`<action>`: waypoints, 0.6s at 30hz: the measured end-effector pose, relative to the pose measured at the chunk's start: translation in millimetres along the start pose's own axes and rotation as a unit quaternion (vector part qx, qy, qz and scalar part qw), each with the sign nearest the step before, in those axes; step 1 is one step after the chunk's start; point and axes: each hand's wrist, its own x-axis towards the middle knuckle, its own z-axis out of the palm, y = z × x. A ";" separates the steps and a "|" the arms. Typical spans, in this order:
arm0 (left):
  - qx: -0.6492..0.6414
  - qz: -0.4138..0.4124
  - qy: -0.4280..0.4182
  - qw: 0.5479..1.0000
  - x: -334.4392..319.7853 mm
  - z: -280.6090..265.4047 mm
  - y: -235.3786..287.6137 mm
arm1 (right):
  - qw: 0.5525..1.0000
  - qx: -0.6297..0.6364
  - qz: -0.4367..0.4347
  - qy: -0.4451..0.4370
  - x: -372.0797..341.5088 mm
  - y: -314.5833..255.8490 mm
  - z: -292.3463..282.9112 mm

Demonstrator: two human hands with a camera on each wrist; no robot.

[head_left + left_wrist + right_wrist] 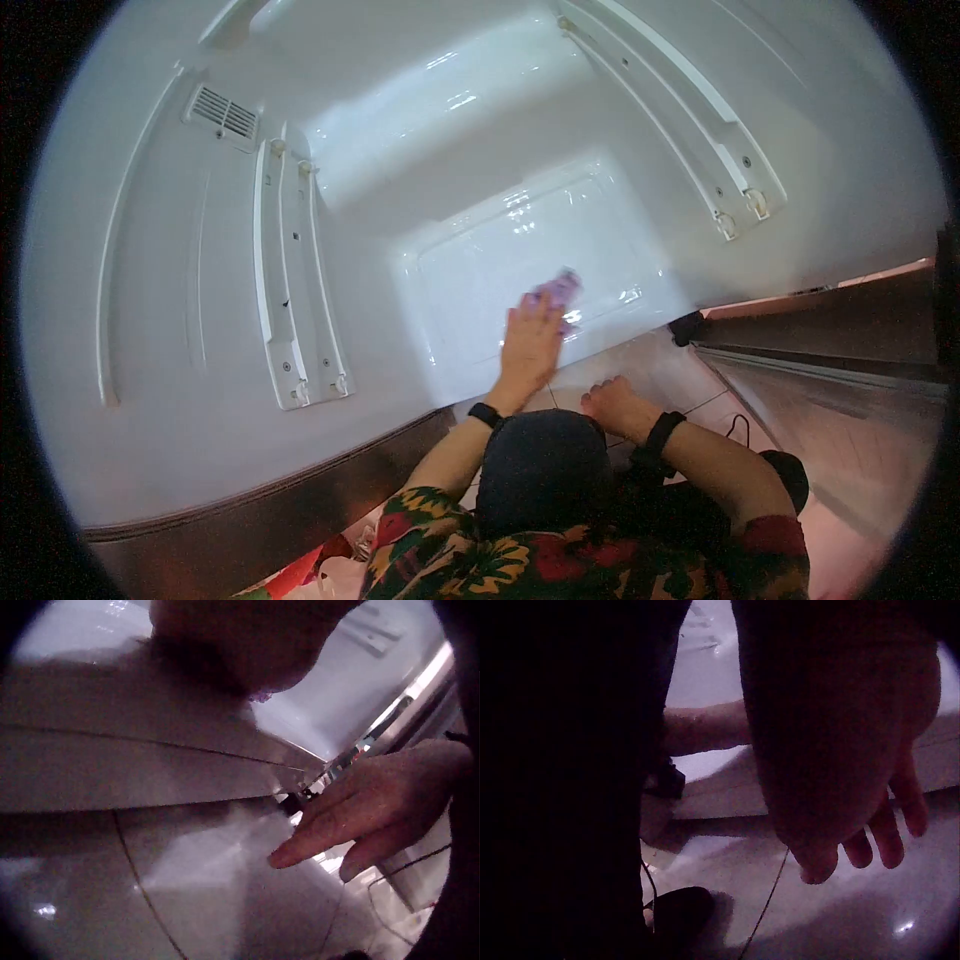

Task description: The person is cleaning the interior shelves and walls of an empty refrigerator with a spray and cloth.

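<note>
The left hand (533, 345) presses a purple cloth (562, 288) on the glossy white floor (480, 270) of a fridge-like compartment. Its fingers look extended over the cloth, though they are blurred. In the left wrist view the left hand (240, 645) fills the top, with a purple scrap of the cloth (260, 697) under it. Beyond the compartment's front edge, the right hand (615, 405) hangs loosely bent over floor tiles and holds nothing. The right wrist view shows the right hand (847, 757) dark and large, fingertips pointing down, with the left forearm (709, 729) behind it.
White rails (290, 280) run along the left wall beside a vent grille (225, 112); more rails (690, 120) line the right wall. A metallic door panel (840, 310) stands at right. A dark rounded shape (545, 465) is between the arms, and a thin cable (653, 885) lies low.
</note>
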 end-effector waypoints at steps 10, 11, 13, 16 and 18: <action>0.249 -0.230 0.046 0.940 -135.8 -25.4 -43.2 | 1.000 -0.007 0.005 0.024 24.7 3.4 10.2; 0.201 -0.261 0.023 0.944 -145.7 -21.0 -39.6 | 1.000 -0.008 0.000 0.026 23.1 2.9 1.5; 0.155 -0.290 0.003 0.944 -154.0 -22.4 -36.1 | 0.998 -0.020 -0.035 0.050 14.4 1.3 -18.8; 0.017 -0.245 0.045 0.968 -136.4 -44.9 -28.8 | 0.992 0.055 -0.082 0.080 12.6 2.6 -35.6; -0.050 -0.249 0.119 0.960 -86.2 -63.1 -29.5 | 0.978 0.104 -0.108 0.143 18.6 4.9 -44.6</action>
